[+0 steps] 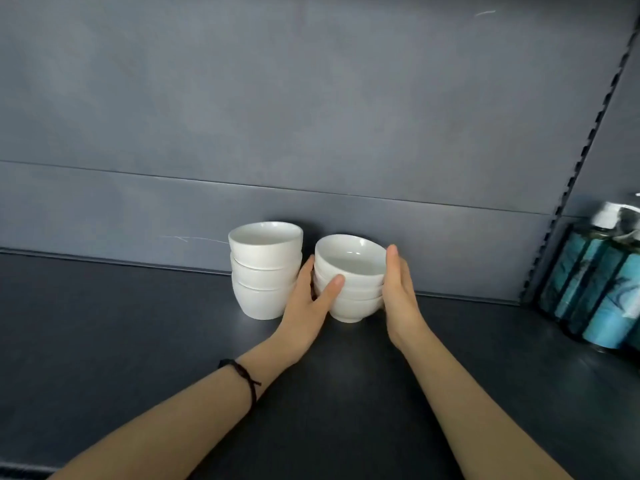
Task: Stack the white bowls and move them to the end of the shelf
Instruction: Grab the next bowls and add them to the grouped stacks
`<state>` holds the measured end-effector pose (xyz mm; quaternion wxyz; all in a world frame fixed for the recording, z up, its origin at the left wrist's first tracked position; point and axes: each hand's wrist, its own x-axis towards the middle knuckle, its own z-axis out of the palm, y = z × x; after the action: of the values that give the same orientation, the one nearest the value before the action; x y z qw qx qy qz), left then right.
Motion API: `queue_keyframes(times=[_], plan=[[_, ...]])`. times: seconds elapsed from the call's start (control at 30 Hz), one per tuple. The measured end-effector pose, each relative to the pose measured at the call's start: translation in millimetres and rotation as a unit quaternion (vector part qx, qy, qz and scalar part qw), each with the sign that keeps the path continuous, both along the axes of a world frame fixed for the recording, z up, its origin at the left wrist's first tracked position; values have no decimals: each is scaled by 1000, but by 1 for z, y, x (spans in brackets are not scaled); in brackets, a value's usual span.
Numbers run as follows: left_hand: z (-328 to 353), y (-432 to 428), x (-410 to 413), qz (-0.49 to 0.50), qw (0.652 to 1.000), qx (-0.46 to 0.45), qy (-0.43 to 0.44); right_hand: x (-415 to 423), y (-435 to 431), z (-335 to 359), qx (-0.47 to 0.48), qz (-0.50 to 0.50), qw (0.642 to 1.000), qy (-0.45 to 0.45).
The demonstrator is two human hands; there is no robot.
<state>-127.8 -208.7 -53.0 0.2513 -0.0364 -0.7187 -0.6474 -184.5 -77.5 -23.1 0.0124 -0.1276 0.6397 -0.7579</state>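
Two stacks of white bowls stand on the dark shelf near its back wall. The left stack holds three deeper bowls and stands free. The right stack holds three wider bowls, tilted slightly toward me. My left hand presses its left side, thumb across the front and fingers reaching in between the two stacks. My right hand lies flat against its right side with fingers straight. Both hands clasp this stack between them.
Several blue-labelled bottles with clear caps stand at the right end of the shelf, beside a slotted upright. A grey back panel rises behind the bowls. A dark cord bracelet is on my left wrist.
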Motion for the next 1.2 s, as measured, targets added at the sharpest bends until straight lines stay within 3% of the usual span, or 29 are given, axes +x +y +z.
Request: queue_keyframes(times=[0.27,0.4,0.63,1.2], plan=[[4,5,8,18,999,-20,-21,5,10,-5,24,-7,1000,17],[5,6,11,11,999,-50,-8,4,24,-11,46,80,994,52],[7,7,15,-36,997,-59,-14,-3,41,-9,43,217,975,33],[5,-9,23,-108,994,-30,17,4,25,-6,47,201,974,89]])
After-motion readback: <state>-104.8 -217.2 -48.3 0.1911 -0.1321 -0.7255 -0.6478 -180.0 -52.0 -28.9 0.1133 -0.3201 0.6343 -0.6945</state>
